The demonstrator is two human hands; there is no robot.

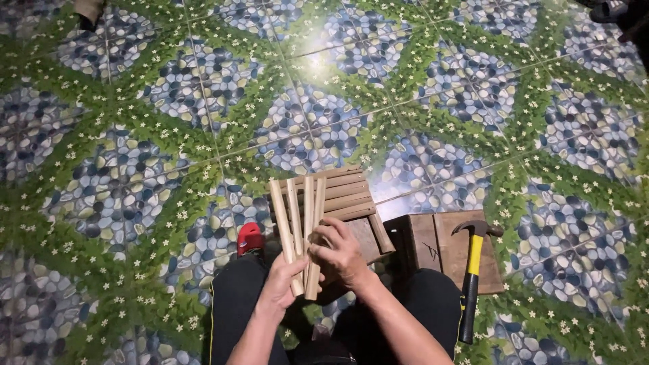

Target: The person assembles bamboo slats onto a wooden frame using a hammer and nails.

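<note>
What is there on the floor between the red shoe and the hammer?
In the head view, a small slatted wooden piece and a dark wooden block lie between the red shoe and the hammer.

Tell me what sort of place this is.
Probably a home floor used as a makeshift woodworking spot. The floor is glossy tile printed with pebbles and leaves, a claw hammer lies on a dark wooden board, and both hands hold a bundle of wooden sticks.
</note>
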